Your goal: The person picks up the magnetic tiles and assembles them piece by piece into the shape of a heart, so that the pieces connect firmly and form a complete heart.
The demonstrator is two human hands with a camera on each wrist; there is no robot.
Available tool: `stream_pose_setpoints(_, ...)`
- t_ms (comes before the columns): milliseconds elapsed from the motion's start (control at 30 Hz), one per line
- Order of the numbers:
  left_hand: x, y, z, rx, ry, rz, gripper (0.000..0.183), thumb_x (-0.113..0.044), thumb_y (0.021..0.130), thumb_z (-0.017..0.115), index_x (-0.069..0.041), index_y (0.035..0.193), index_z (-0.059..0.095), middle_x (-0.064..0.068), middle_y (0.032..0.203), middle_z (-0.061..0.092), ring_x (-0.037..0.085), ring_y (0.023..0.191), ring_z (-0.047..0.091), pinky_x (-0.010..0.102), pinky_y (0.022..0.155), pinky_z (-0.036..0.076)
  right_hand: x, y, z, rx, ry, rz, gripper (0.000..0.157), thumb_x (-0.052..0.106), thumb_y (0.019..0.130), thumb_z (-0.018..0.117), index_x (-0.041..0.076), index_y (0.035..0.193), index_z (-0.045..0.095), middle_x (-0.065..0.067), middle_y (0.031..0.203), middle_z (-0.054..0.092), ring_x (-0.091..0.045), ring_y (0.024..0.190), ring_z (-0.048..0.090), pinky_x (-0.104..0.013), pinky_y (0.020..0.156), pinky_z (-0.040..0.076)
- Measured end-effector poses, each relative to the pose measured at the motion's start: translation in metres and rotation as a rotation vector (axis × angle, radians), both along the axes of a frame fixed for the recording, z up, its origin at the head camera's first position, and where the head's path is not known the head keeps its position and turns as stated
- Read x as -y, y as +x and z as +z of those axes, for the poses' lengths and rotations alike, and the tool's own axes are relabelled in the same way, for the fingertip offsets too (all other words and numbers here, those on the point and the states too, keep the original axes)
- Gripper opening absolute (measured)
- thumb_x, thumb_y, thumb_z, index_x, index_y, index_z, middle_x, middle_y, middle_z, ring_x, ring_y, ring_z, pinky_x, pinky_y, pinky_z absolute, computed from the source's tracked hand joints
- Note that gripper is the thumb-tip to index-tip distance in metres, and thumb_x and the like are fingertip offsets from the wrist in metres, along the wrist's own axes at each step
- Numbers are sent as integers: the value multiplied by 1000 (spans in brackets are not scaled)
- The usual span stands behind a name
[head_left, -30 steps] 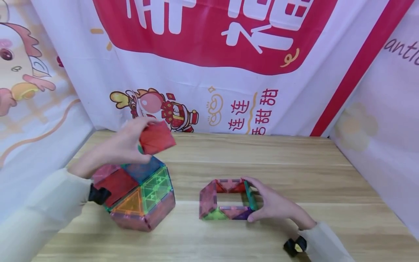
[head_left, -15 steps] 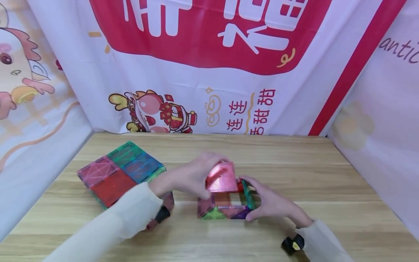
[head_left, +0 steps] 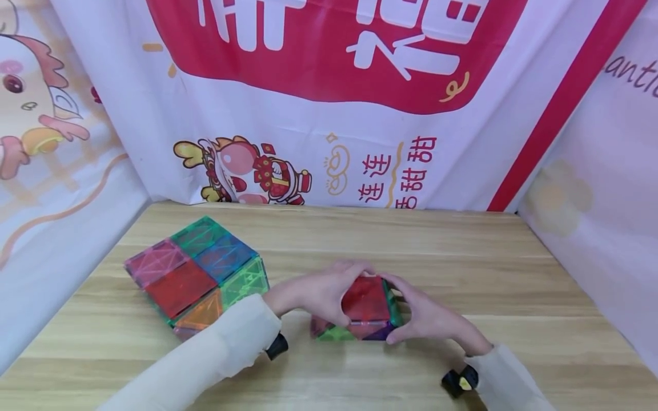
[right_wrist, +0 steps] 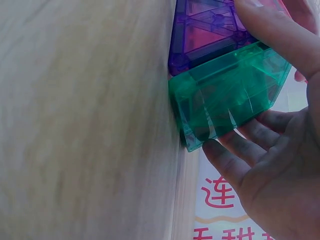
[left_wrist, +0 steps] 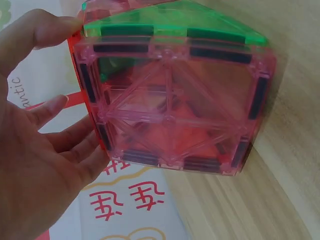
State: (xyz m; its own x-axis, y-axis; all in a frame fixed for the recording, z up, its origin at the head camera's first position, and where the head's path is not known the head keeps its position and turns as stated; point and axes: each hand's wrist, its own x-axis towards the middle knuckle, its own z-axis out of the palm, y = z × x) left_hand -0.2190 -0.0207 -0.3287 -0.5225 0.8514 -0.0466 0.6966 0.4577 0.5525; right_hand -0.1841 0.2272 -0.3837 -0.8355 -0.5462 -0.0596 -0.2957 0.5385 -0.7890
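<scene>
Near the middle of the table, a small box of translucent magnetic tiles (head_left: 336,333) has a red square tile (head_left: 366,299) lying over its top. My left hand (head_left: 325,292) holds that red tile between thumb and fingers at its left side. On the box's right side my right hand (head_left: 430,319) grips it, thumb at the front and fingers behind, around the green tile (right_wrist: 225,95). A purple triangle tile (right_wrist: 215,37) shows beside the green one in the right wrist view. The left wrist view shows a pink square wall tile (left_wrist: 170,112) close up.
At the left stands a larger magnetic-tile block (head_left: 185,288), topped with green, blue, pink, red, orange and lime tiles. My left forearm passes in front of it. Printed cloth (head_left: 319,154) hangs along the back and sides of the wooden table (head_left: 462,251).
My left hand has come from above the larger block at left to the small box, bringing the red tile down over its open top. The right hand has stayed at the box.
</scene>
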Motion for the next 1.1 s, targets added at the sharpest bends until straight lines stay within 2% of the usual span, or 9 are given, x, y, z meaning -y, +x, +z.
stream_pose_setpoints(433, 0, 1, -1, 82, -44, 20, 87, -19, 75, 78, -13, 144, 26, 6, 139, 42, 18, 124, 38, 34, 99, 41, -2, 2, 2, 3, -11, 17, 102, 23, 69, 85, 14, 149, 22, -18, 146, 37, -43, 132, 36, -61, 103, 34)
stream_pose_setpoints(667, -1, 1, -4, 31, -37, 16, 84, -20, 75, 78, -12, 143, 29, 6, 137, 45, 18, 123, 39, 33, 99, 42, -4, 1, 1, -3, -18, 20, 102, 23, 69, 85, 10, 148, 22, -19, 145, 36, -44, 131, 37, -59, 103, 36)
stream_pose_setpoints(867, -2, 1, -5, 46, -30, 21, 85, -20, 75, 78, -12, 144, 29, 5, 138, 44, 18, 124, 38, 33, 98, 43, -5, 1, 2, -20, -8, 25, 102, 24, 69, 85, 10, 148, 23, -19, 145, 38, -43, 131, 38, -58, 102, 38)
stream_pose_setpoints(1100, -6, 0, -10, 1, 45, -16, 86, -22, 74, 79, -7, 142, 31, 6, 132, 49, 19, 120, 44, 31, 96, 44, -12, 1, 4, -73, 13, 28, 98, 23, 70, 85, 12, 147, 25, -16, 144, 40, -42, 130, 39, -58, 100, 39)
